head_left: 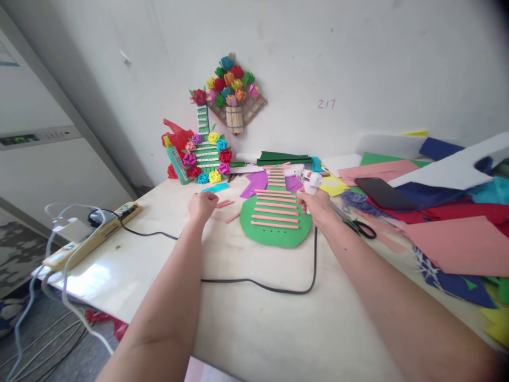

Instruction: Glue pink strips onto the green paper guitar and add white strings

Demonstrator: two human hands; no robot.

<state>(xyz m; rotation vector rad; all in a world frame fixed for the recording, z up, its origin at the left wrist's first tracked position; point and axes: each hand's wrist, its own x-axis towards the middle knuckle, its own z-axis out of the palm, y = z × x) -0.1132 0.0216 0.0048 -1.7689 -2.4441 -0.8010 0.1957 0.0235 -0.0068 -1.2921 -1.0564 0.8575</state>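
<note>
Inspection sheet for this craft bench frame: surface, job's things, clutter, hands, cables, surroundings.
Surface: white glossy table.
Job's things: green cutout lies flat, pink strips across it; loose strips by the left hand; glue gun in the right hand.
Clutter: paper sheets piled at right, phone on them; scissors beside the right wrist; flower guitar against the wall.
Hands: left hand curled shut, grip on a strip unclear; right hand closed round the glue gun.
Cables: black cord runs from the glue gun across the table to the power strip; white cables hang off the left edge.
Surroundings: flower basket on the wall.
</note>
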